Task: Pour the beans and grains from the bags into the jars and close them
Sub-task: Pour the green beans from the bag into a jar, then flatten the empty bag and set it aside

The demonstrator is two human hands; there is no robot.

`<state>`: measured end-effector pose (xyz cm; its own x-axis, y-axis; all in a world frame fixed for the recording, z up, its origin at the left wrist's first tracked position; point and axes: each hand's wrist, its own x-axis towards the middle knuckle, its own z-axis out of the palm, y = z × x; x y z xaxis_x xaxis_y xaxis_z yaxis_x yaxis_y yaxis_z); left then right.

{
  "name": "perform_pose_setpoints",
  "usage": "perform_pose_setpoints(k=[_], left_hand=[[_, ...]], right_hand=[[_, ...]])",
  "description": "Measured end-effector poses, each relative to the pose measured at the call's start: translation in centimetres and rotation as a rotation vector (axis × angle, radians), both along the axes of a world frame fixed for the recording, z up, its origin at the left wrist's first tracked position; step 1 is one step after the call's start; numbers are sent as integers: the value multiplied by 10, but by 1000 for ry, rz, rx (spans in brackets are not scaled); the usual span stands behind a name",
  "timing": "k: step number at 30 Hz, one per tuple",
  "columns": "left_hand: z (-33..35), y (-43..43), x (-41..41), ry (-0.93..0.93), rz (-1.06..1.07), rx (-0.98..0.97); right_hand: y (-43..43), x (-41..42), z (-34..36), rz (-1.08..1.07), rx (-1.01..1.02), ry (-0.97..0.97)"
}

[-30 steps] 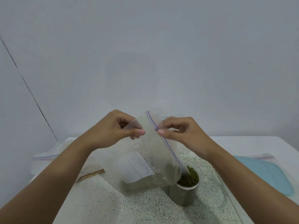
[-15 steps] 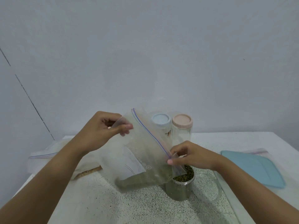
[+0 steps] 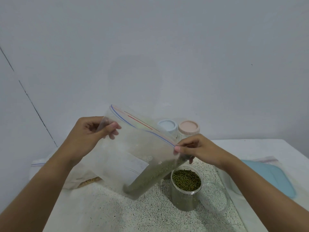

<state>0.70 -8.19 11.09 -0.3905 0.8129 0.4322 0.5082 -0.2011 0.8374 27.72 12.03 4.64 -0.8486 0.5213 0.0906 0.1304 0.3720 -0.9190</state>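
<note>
The zip bag (image 3: 133,158) hangs tilted above the speckled counter (image 3: 133,215), green beans (image 3: 150,178) pooled in its lower corner, just left of the open jar (image 3: 186,190) — itself nearly full of beans. The left hand (image 3: 87,136) pinches the bag's upper corner; the right hand (image 3: 199,149) pinches the zip edge above the jar. A clear lid (image 3: 215,197) lies beside the jar — two capped jars (image 3: 178,129) stand behind.

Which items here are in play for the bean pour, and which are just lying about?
In play:
clear zip bag of green beans
left hand
right hand
open clear jar of beans
clear round lid

Lying about:
blue-lidded jar
pink-lidded jar
flat blue pouch
</note>
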Motion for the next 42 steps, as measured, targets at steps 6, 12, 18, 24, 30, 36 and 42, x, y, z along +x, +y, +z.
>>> perform_pose_setpoints(k=[6,12,18,24,30,36,42], left_hand=[[-12,-4,-7,-105,7,59],[-41,-9,-18,-164,15,8],[-58,-12,-32,-210,-22,-36],[-62,-15,-53,-279,82,-25],[-69,-32,-73,-323,103,-29],[-78,-46,-98,-214,188,-150],[-90,-61,-111,-304,185,-177]], right_hand=[[4,-8,26,22,52,-24],[2,-20,32,21,144,-55],[-4,-34,25,24,156,-147],[-18,-57,30,78,212,-190],[-22,-68,28,71,254,-105],[-16,-79,22,79,292,-122],[-21,-97,10,113,180,-15]])
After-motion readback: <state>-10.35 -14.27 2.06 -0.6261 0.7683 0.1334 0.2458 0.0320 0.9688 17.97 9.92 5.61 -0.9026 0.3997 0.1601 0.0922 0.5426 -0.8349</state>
